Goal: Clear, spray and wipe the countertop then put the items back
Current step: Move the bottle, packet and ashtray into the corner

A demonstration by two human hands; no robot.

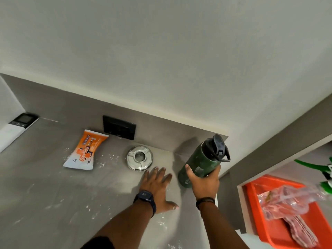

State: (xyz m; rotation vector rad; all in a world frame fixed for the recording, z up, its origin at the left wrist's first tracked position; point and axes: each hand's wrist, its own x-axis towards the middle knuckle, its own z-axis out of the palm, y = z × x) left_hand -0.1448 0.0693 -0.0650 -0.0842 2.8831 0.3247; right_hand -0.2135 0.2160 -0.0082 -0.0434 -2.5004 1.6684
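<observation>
Clearing under way: right hand [204, 182] clamped round the bottle [203, 159], far right; left hand [158, 186] flat, fingers spread, on the counter [45, 194]. Pouch [84, 151], lid [139, 158] and white specks remain; spraying and wiping apparently not begun.

The counter [53, 194] is seen as a matt grey, stone-like surface dusted with white specks. The lid [139, 158] is of polished, mirror-bright metal. The pouch [84, 150] is of glossy printed plastic. The bottle [199, 162] is coated in matt dark green, scuffed, with a black plastic cap.
</observation>
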